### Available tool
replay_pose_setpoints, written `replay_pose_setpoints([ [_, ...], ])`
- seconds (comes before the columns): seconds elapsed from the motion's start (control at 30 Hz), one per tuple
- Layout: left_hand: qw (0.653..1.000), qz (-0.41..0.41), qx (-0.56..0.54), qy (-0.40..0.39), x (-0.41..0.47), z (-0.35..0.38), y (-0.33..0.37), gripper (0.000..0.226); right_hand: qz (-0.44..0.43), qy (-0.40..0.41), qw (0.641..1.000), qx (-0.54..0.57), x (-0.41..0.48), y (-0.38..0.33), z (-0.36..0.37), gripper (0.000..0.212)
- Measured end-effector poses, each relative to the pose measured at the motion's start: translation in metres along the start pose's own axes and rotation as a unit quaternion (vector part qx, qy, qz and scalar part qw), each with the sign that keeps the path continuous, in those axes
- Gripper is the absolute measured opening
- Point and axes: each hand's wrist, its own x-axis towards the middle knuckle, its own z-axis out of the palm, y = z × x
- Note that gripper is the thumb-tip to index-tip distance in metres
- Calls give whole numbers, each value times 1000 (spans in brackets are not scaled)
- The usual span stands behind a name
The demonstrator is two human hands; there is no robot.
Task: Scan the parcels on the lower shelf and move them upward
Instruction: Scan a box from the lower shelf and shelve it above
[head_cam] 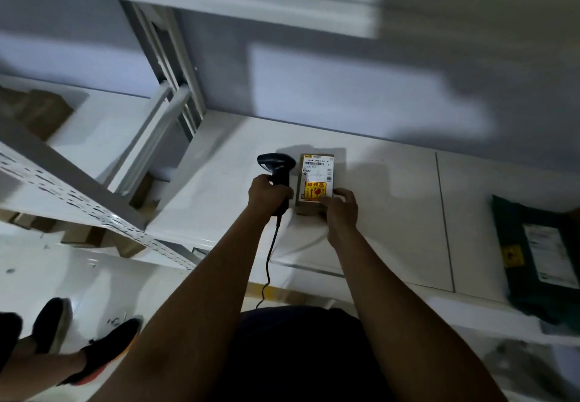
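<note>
The parcel (315, 178) lies label-up on the white shelf (392, 213), your right hand (342, 210) holding its near end; your left hand (268, 194) grips the scanner (276, 166) just beside it. Tip the scanner's head over the barcode (314, 163) and hold the parcel steady

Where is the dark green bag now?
Head view: the dark green plastic parcel bag lies far right on the white shelf, apart from the labelled cardboard box.
</note>
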Motion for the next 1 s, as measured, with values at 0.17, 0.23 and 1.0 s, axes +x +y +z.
replay_pose_setpoints([
  [0.17, 982, -1, -145, -122, -9, -20, 15, 9, 6, -39, 998, 54, -4, 8, -1, 42],
  [0.23, 970, -4, -176, -165, -13, -25, 15, 16, 3, -54, 997, 53, -8, 14, -2, 41],
  [1.0, 927, 48, -235, -287, -63, -39, 75, 29, -32, -92, 995, 17, -33, 9, -2, 27],
])
